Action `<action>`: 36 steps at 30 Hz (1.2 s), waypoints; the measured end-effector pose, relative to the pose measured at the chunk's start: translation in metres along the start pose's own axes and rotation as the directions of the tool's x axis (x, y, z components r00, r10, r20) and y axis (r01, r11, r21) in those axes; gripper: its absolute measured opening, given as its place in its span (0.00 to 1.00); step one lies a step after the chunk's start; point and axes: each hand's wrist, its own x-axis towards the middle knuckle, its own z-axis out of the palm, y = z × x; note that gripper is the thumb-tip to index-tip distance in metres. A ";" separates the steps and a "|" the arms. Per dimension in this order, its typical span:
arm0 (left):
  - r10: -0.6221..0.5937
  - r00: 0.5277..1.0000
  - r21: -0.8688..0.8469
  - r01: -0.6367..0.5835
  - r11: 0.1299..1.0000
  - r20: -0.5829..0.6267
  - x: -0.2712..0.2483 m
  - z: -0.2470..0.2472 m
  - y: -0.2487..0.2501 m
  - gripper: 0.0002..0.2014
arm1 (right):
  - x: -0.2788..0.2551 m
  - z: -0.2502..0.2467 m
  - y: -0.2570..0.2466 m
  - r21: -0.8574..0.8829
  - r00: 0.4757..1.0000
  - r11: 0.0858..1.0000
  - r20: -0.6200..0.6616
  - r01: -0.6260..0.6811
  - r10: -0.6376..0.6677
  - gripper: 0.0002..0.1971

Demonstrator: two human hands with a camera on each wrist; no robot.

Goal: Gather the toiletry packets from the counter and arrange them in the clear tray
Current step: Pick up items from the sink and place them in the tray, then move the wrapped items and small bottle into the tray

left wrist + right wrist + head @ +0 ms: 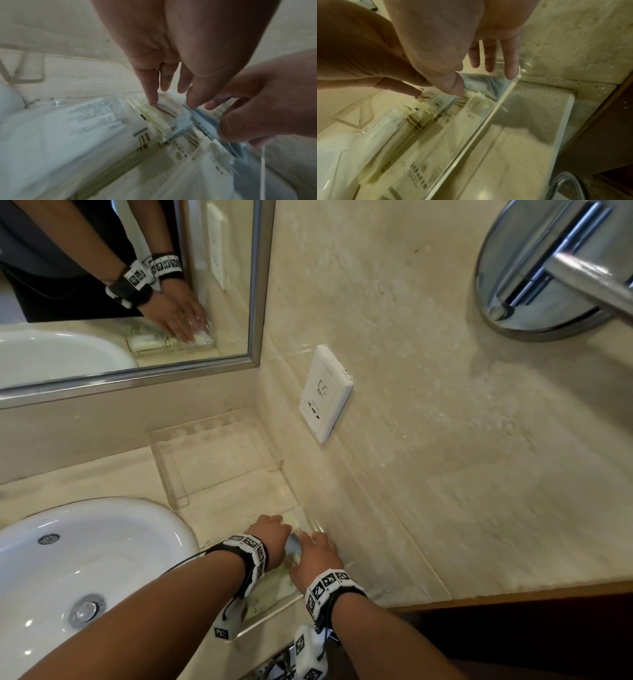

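The clear tray lies on the counter beside the right wall, its thick rim plain in the right wrist view. Several white packets with brown stripes lie lengthwise in it. Both hands are over the tray's far end. My left hand has straight fingers, and their tips touch the packet ends. My right hand pinches a blue-grey packet with its thumb, at the wall side of the tray. The other right fingers reach straight past it.
A second clear acrylic stand sits in the back corner. The white sink is to the left, a wall socket on the right wall, and a mirror behind. A glass rim stands near the counter's front edge.
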 end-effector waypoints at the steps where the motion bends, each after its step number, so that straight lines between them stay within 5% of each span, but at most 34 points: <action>1: -0.011 1.000 -0.007 0.011 1.000 -0.008 -0.002 -0.003 -0.001 0.24 | -0.001 -0.002 0.000 -0.001 1.000 1.000 0.001 0.000 0.000 0.36; 8: -0.144 0.979 -0.107 0.129 0.986 -0.143 -0.034 -0.025 -0.019 0.23 | -0.004 -0.024 -0.011 -0.038 0.998 0.998 -0.034 0.045 -0.046 0.36; 16: -0.384 0.891 -0.281 0.314 0.907 -0.242 -0.103 -0.052 -0.063 0.26 | -0.006 -0.052 -0.052 -0.097 0.984 0.981 -0.047 0.166 -0.171 0.35; 26: -0.667 0.687 -0.442 0.522 0.729 -0.289 -0.208 -0.056 -0.100 0.23 | -0.019 -0.054 -0.153 -0.186 0.883 0.869 -0.015 0.458 -0.469 0.35; 36: -0.835 0.489 -0.587 0.609 0.533 -0.251 -0.319 0.003 -0.128 0.22 | -0.057 -0.012 -0.248 -0.305 0.722 0.666 0.128 0.681 -0.680 0.33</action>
